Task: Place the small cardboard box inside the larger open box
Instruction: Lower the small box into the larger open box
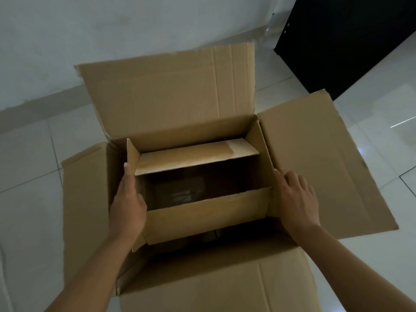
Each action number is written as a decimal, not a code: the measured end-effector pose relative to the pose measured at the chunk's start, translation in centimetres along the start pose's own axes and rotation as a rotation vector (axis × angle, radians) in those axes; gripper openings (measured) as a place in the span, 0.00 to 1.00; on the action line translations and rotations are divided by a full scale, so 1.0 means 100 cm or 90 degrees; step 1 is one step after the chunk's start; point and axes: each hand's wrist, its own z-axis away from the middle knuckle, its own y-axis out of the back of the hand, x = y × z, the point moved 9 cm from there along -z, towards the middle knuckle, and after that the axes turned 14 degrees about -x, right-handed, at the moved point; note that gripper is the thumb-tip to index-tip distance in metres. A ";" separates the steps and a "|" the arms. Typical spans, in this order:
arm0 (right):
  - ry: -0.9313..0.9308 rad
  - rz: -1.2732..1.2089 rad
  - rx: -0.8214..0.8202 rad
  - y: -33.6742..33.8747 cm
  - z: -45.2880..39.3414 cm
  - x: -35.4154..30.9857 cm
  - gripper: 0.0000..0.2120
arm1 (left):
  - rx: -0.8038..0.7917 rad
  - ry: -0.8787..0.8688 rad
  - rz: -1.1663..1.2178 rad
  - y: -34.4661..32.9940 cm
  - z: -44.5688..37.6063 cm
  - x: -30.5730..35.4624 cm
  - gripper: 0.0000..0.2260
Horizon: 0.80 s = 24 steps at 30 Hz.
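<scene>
**Small box between both hands, sunk into the mouth of the big one**

The small box sits within the opening of the big box, whose four flaps are splayed outward over the tiled floor. Its long axis runs left to right across the view, matching the long side of the big box, so no turn looks needed; what remains, as I judge it, is a straight drop.

The left hand lies flat against the small box's left end, fingers extended along that wall and thumb toward its upper corner. It presses rather than wraps. The right hand is at the opposite end, fingers spread and reaching over the edge where the small box meets the big box's right wall; whether the fingertips hook the small box's end or only rest on the right flap cannot be told. Both hands are equally near, one at each short end, so the box is pinched between them along its length.

The small box's own top is open: a far flap lies folded inward and a near flap stands up facing the camera, with a dark interior between them. How far its bottom is from the big box's floor is hidden.

The fit looks snug at the ends, so the hands may get trapped against the walls as it sinks.
</scene>
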 end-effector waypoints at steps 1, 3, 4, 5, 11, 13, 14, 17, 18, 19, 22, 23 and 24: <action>0.002 0.007 0.001 -0.001 0.000 0.000 0.35 | -0.009 -0.009 -0.006 -0.001 0.001 0.001 0.30; 0.007 0.003 0.014 -0.001 0.001 -0.002 0.35 | -0.026 -0.002 -0.084 -0.004 0.003 -0.001 0.30; 0.018 -0.007 0.031 0.001 0.000 -0.005 0.32 | -0.033 0.011 -0.153 -0.007 0.005 -0.003 0.31; 0.033 -0.017 0.050 0.003 -0.001 -0.008 0.29 | -0.039 0.026 -0.210 -0.009 0.007 -0.006 0.32; 0.034 0.002 0.032 -0.013 -0.027 -0.006 0.26 | -0.023 0.024 -0.275 -0.015 0.015 -0.022 0.31; 0.029 -0.003 0.046 -0.017 -0.032 -0.003 0.26 | -0.028 0.013 -0.247 -0.019 0.012 -0.024 0.31; 0.031 -0.008 0.059 -0.017 -0.035 -0.001 0.26 | -0.026 0.012 -0.224 -0.020 0.010 -0.024 0.31; 0.055 -0.005 0.094 -0.011 -0.040 0.001 0.26 | -0.013 -0.013 -0.149 -0.026 0.006 -0.014 0.28; 0.062 0.006 0.097 -0.009 -0.041 0.000 0.28 | -0.019 -0.023 -0.113 -0.029 0.007 -0.010 0.27; 0.068 0.013 0.099 -0.008 -0.042 -0.001 0.29 | -0.025 -0.033 -0.074 -0.029 0.008 -0.008 0.27; 0.089 -0.015 0.115 -0.002 -0.042 -0.008 0.32 | -0.005 -0.063 -0.021 -0.021 0.013 -0.005 0.32; 0.094 -0.036 0.126 0.002 -0.041 -0.010 0.31 | 0.001 -0.072 -0.016 -0.019 0.014 -0.007 0.33; 0.093 -0.056 0.140 0.006 -0.041 -0.011 0.31 | 0.005 -0.078 -0.013 -0.019 0.013 -0.007 0.33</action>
